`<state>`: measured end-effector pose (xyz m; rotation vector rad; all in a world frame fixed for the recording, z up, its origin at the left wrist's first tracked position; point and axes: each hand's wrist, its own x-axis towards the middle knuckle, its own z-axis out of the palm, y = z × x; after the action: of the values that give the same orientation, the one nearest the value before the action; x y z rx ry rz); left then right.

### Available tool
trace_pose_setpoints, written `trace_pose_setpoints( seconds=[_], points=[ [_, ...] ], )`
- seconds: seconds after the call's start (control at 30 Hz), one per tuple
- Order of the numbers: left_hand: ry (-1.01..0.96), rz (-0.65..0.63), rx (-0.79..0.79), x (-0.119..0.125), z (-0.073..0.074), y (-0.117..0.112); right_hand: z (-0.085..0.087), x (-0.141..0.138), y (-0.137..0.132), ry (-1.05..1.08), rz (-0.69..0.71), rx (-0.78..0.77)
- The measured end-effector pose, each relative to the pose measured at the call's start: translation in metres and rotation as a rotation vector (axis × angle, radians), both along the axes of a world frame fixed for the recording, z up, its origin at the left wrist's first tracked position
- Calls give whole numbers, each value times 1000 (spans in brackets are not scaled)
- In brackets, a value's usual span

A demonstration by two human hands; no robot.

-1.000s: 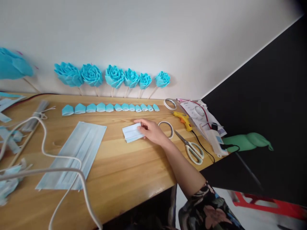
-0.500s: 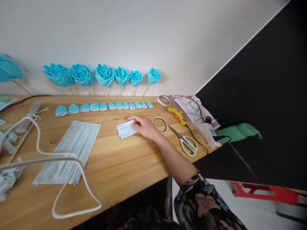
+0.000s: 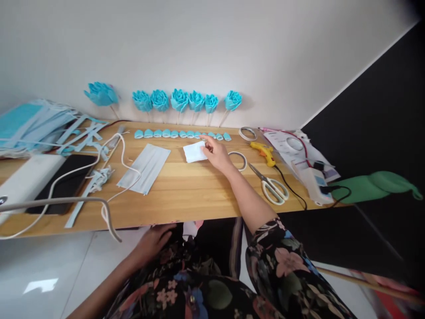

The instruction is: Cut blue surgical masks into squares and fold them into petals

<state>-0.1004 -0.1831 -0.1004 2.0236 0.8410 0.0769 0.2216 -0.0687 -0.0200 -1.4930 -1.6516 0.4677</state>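
My right hand (image 3: 215, 153) pinches the right end of a small pale piece of face mask (image 3: 194, 152), just over the table. Behind it runs a row of small folded blue petals (image 3: 166, 133); my fingers hide part of the row. To the left of the piece lies an unfolded face mask (image 3: 146, 168), with a white cable across its edge. My left hand (image 3: 154, 241) rests on my lap below the table edge, fingers stretched out and holding nothing.
Blue flowers on sticks (image 3: 179, 101) lean on the wall. Right of my hand are tape rolls (image 3: 245, 161), scissors (image 3: 274, 190), a yellow glue gun (image 3: 264, 153) and a power strip (image 3: 315, 186). Masks (image 3: 36, 124), cut strips, a black phone (image 3: 68, 181) and a power bank (image 3: 26, 184) crowd the left.
The view has shifted left and back, bringing the mask pile, phone and my left hand into sight. The mask piece stays in my right hand and appears slightly raised and turned.
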Motion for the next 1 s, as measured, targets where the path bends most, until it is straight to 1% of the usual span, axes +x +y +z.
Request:
trace_pose_setpoints(
  seconds=[0.03, 0.07, 0.1, 0.13, 0.17, 0.23, 0.27, 0.3, 0.33, 0.37, 0.4, 0.43, 0.47, 0.5, 0.57, 0.6, 0.67, 0.73, 0.8, 0.9, 1.0],
  points=[
    [-46, -36, -85, -1, 12, -6, 2, -1, -1, -1, 8, 18],
    [-105, -81, -182, 1, 27, -11, 4, -3, -2, -1, 17, 28],
    [-181, -139, -287, 5, 46, -14, 5, -4, -4, -3, 27, 32],
    [-233, -173, -334, 11, 65, -15, 7, -5, -5, -6, 39, 36],
    [-287, -175, -301, 20, 85, -13, 8, -7, -6, -8, 51, 42],
    [-384, -200, -110, 43, 118, 4, 9, -9, -9, -2, 80, 58],
    [-443, -168, 27, 56, 130, 19, 11, -10, -10, 4, 96, 62],
    [-484, -77, 180, 69, 138, 37, 12, -11, -11, 12, 111, 64],
    [-500, -3, 329, 81, 142, 59, 14, -12, -13, 20, 124, 62],
    [-500, 70, 454, 92, 145, 82, 16, -13, -14, 29, 133, 58],
    [-483, 138, 536, 102, 145, 105, 17, -13, -15, 37, 138, 55],
    [-443, 192, 565, 109, 145, 127, 19, -14, -17, 42, 139, 55],
    [-390, 211, 540, 114, 144, 147, 20, -14, -17, 43, 138, 58],
    [-329, 193, 465, 117, 142, 163, 21, -14, -18, 40, 133, 67],
    [-243, 131, 270, 118, 138, 184, 21, -13, -18, 18, 126, 97],
    [-219, 118, 194, 118, 136, 190, 21, -12, -17, 3, 122, 113],
    [-221, 126, 81, 115, 130, 192, 19, -11, -16, -23, 113, 134],
    [-287, 177, -14, 114, 122, 190, 17, -10, -14, -27, 100, 130],
    [-388, 257, -102, 115, 116, 186, 15, -10, -11, 33, 82, 102],
    [-513, 373, -144, 119, 110, 182, 13, -12, -8, 238, 102, -7],
    [-538, 401, -106, 121, 110, 177, 12, -15, -6, 418, 179, -153]
  ],
)
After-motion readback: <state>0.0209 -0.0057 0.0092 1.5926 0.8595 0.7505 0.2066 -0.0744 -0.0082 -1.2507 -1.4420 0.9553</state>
